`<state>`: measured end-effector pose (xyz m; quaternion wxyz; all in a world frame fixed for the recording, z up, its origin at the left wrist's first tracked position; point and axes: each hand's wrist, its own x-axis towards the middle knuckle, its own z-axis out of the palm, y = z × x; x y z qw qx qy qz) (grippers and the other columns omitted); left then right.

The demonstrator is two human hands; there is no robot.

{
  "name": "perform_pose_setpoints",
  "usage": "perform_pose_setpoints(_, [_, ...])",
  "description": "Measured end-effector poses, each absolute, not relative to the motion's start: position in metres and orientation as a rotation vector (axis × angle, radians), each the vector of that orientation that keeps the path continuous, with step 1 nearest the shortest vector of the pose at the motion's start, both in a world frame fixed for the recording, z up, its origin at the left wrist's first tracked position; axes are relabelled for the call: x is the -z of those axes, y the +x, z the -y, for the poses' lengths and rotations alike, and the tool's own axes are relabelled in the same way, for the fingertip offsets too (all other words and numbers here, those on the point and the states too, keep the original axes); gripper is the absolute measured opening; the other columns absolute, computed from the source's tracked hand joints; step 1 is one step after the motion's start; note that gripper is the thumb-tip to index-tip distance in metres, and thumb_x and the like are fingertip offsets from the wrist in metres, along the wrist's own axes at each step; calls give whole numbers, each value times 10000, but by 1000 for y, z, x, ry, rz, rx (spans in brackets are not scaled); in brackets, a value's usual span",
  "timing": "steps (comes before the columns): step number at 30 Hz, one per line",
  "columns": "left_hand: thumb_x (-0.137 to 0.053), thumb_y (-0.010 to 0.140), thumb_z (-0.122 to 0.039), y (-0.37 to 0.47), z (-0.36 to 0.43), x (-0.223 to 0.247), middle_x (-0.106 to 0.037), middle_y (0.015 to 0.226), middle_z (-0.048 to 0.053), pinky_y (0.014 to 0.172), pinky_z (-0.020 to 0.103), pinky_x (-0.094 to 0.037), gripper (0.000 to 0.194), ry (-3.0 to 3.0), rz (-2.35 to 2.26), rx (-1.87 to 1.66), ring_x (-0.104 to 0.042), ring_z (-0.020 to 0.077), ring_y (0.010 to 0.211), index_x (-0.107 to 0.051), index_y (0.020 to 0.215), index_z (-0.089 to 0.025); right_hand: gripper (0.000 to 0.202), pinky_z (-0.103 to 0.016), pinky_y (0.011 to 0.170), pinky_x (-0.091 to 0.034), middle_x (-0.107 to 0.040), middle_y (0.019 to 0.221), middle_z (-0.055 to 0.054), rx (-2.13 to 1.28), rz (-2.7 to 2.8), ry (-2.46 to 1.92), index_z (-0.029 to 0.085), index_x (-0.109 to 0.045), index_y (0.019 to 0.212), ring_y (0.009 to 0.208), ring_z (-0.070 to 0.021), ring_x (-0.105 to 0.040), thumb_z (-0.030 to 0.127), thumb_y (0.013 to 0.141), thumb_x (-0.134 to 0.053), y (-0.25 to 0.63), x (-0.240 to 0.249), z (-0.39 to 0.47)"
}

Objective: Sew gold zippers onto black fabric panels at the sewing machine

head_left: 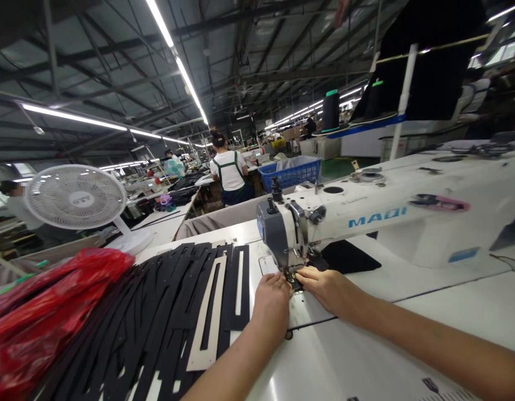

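Here, 2 partly curled hands rest below the sewing machine head; any grip I cannot tell.

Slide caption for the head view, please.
Left hand and right hand under the head of a white sewing machine, black strips heaped to the left.
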<state>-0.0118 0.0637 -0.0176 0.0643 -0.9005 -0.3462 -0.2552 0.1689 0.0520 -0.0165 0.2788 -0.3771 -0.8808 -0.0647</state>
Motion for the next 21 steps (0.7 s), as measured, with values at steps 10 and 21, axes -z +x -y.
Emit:
perform_pose_setpoints(10, [-513,841,-91,-12,-62,16,-697,920,98,861,349,-487,111,-2720,1056,758,-641,196,923,-613,831,-140,268,-343,840,-518,-623,1085,-120,104,2303,-1039,132,-626,967,971,-210,-607,84,856,-387,168,21,-50])
perform_pose_setpoints(21, [-556,811,-80,-17,-65,21,-674,1021,135,885,390,-482,122,-2734,1019,771,-618,237,1000,-650,881,-114,222,-337,841,-506,-635,1045,-104,-1,2250,-1103,126,-605,991,975,-209,-598,96,847,-439,168,18,-48])
